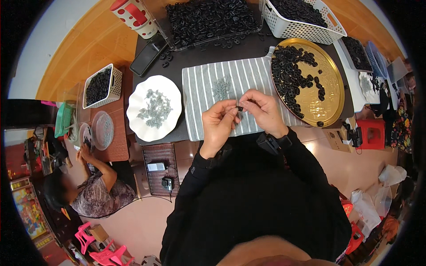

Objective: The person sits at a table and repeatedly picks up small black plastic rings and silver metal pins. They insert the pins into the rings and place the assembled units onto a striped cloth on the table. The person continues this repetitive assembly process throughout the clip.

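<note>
My left hand is closed, pinching a small black plastic part between thumb and fingers, above a grey-and-white striped cloth. Meeting it from the right, my right hand has thumb and fingertips pressed together at the part's upper edge. Anything between those fingertips is too small to make out. Just beyond my hands, a pile of small grey pieces lies on the cloth. A round gold tray on the right overlaps the cloth and holds many similar black parts.
Left of the cloth, a white scalloped plate carries more grey pieces. Behind stand a clear bin and a white basket of black parts, a phone and a dotted tumbler. Another person works at a side table, left.
</note>
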